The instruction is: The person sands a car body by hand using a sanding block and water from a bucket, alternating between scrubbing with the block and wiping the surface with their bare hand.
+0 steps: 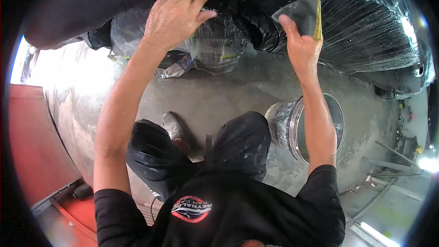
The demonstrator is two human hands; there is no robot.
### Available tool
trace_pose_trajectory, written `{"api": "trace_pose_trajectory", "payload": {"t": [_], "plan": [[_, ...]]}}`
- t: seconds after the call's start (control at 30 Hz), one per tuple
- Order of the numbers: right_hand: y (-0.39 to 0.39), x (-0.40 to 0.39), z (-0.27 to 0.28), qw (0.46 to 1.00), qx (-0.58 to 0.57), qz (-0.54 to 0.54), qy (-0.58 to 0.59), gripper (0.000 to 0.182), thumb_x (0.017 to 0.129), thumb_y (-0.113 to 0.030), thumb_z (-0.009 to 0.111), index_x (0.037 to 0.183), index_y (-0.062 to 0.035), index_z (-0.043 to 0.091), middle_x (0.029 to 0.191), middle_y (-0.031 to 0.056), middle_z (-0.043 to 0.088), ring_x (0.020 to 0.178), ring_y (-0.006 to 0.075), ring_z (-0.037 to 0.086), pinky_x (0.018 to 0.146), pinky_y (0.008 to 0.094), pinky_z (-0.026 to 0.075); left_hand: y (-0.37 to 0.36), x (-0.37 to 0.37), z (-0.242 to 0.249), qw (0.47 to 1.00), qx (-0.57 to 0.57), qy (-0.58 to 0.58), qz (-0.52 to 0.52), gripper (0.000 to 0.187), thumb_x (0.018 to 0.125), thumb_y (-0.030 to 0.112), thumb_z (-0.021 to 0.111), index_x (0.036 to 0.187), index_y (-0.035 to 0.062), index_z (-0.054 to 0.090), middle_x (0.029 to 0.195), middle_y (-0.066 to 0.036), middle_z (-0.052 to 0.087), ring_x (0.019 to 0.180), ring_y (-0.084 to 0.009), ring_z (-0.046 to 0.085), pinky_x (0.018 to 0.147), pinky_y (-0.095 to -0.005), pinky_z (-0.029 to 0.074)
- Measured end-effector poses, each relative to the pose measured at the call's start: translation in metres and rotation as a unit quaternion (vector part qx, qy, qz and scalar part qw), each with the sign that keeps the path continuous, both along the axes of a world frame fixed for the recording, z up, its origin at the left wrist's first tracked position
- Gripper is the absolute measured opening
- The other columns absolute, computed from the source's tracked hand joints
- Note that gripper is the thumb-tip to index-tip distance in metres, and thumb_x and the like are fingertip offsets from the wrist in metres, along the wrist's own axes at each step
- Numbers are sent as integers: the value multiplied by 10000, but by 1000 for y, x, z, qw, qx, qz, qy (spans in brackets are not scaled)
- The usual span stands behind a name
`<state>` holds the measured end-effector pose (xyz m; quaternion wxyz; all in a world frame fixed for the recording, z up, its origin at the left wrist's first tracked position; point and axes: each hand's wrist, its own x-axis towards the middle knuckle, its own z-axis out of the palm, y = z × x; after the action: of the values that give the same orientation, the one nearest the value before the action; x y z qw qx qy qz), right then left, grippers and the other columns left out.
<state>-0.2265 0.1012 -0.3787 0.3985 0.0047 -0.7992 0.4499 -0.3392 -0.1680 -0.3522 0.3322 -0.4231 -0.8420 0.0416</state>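
Note:
My left hand [178,16] is stretched out against the dark car body at the top, fingers straight and thumb apart, holding nothing. In my right hand [302,50] is a sheet of sandpaper [302,13], dark grey on one face and yellow at its bent right edge. My thumb lies over the grey face; the other fingers are mostly hidden behind it. The sheet is by the black car panel [366,32], which looks wet and streaked. Below the left hand, the wheel [219,43] is wrapped in cloudy plastic.
Under my right forearm a stained bucket [281,121] stands on the concrete floor [219,91]. A red panel [39,132] is at the far left. Metal bars [388,164] lie at the right. My shoe [173,126] is on the floor between.

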Motion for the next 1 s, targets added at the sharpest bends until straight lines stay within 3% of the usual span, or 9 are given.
{"api": "trace_pose_trajectory", "payload": {"t": [0.07, 0.2, 0.23, 0.27, 0.37, 0.6, 0.7, 0.73, 1.0], "plan": [[1, -15, 5, 999, 49, -21, 14, 347, 869, -279, 849, 1054, -34, 686, 846, 67, 704, 762, 187, 664, 708, 362, 507, -3, 0, -6, 999, 14, -1, 30, 763, 978, 510, 530, 1587, 75, 380, 1675, -101, 317, 1581, -276, 201, 1276, -484, 154], [33, -48, -22, 912, 350, -166, 137, 334, 833, -386, 859, 980, -138, 691, 955, 20, 662, 908, 279, 602, 837, 448, 417, -8, 13, -11, 996, 73, -25, 42, 733, 963, 426, 594, 1553, 32, 414, 1650, -145, 355, 1556, -322, 268, 1257, -494, 221], [40, -45, -28, 907, 356, -179, 137, 321, 834, -377, 858, 969, -140, 689, 952, 20, 660, 901, 277, 602, 833, 442, 414, -10, 20, -10, 994, 88, -38, 43, 719, 962, 404, 605, 1545, 26, 423, 1646, -149, 362, 1551, -330, 280, 1253, -494, 234], [45, -43, -32, 902, 361, -191, 137, 308, 834, -368, 857, 957, -143, 686, 949, 21, 659, 894, 276, 603, 828, 437, 410, -12, 28, -8, 992, 120, -19, 32, 629, 960, 354, 622, 1473, 12, 501, 1509, -186, 515, 1424, -369, 458, 1175, -500, 353], [57, -43, -40, 892, 374, -198, 157, 285, 804, -336, 872, 905, -152, 679, 948, 4, 649, 939, 255, 577, 847, 423, 367, -41, 50, -51, 979, 177, -97, 1, 640, 999, 396, 616, 1547, 100, 470, 1626, -131, 412, 1533, -318, 330, 1228, -505, 300], [63, -48, -23, 872, 436, -125, 187, 170, 767, -229, 831, 845, -157, 698, 935, -8, 660, 952, 228, 567, 867, 407, 352, -46, 132, -67, 902, 161, -400, 9, 627, 928, 121, 713, 1511, 46, 494, 1603, -152, 437, 1522, -330, 349, 1228, -459, 321], [70, -51, -22, 837, 482, -133, 221, 320, 757, -292, 910, 831, -140, 639, 846, -31, 643, 817, 185, 608, 828, 361, 383, -38, 127, -71, 903, 131, -410, -1, 621, 925, 125, 721, 1502, 50, 507, 1593, -155, 449, 1517, -329, 356, 1224, -454, 333], [74, -50, -27, 851, 464, -133, 206, 163, 769, -229, 843, 816, -176, 696, 884, -24, 667, 901, 214, 595, 851, 401, 369, -38, 130, -70, 900, 136, -414, -8, 615, 924, 125, 722, 1497, 49, 512, 1588, -158, 454, 1513, -331, 362, 1222, -454, 338], [16, -68, 8, 848, 456, -113, 245, 273, 760, -313, 904, 788, -147, 690, 802, -25, 653, 774, 186, 623, 818, 355, 380, -44, 139, -64, 871, 171, -459, -33, 563, 932, 149, 722, 1452, 27, 546, 1553, -181, 486, 1482, -353, 403, 1208, -456, 369]]}}
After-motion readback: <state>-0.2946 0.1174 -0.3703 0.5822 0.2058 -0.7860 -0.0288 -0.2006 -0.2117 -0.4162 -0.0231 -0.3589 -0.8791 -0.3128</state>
